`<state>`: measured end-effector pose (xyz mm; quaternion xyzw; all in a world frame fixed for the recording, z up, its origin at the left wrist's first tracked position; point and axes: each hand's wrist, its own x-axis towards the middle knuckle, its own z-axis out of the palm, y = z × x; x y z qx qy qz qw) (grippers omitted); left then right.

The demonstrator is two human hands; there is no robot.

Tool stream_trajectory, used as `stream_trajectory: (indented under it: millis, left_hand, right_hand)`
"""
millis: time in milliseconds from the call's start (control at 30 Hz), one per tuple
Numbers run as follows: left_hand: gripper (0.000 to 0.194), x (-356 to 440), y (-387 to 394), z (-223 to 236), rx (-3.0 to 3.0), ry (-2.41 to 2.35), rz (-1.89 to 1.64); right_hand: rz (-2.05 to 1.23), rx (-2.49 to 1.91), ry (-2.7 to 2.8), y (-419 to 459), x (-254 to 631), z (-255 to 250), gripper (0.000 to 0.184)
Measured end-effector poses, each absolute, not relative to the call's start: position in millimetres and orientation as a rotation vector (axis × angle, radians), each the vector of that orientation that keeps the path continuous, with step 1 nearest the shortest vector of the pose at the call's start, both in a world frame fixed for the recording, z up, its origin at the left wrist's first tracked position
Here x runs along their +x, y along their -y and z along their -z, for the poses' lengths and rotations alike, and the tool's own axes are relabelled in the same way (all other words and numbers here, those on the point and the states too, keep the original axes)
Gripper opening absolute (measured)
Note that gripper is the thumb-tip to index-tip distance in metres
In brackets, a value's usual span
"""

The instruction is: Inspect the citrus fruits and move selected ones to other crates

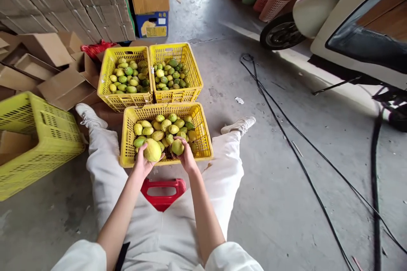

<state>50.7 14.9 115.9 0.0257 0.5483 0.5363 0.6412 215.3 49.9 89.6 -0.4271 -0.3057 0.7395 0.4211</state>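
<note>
My left hand [141, 161] is closed around a large yellow-green lemon [153, 150], above the near rim of the front yellow crate [208, 148]. A smaller, greener lemon [177, 147] sits in my right hand [187, 155], its fingers wrapped around the right side. Both hands are close together, with a narrow gap between the two fruits. Under and beyond them, many loose lemons [165, 125] in yellow and green lie in the front crate, which stands between my legs.
Behind it stand a back left crate [106, 70] and a back right crate [193, 65], both holding similar fruit. A larger yellow-green crate [57, 135] and cardboard boxes [63, 89] are on the left. Black cables [295, 152] and a parked scooter [324, 29] occupy the right.
</note>
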Motion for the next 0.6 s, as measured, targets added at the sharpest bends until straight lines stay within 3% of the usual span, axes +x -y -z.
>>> stream_trajectory:
  millis: [333, 467, 600]
  left_hand:
    - [0.042, 45, 55, -156, -0.049, -1.046, -1.255]
    - [0.036, 47, 75, -167, -0.18, -1.07, -1.2]
    - [0.038, 49, 80, -165, -0.123, -1.081, -1.232]
  right_hand:
    - [-2.119, -0.536, 0.069, 39, 217, -134, 0.04]
    - [-2.094, -0.583, -0.109, 59, 208, -133, 0.027]
    - [-2.011, -0.676, -0.005, 58, 207, -138, 0.029]
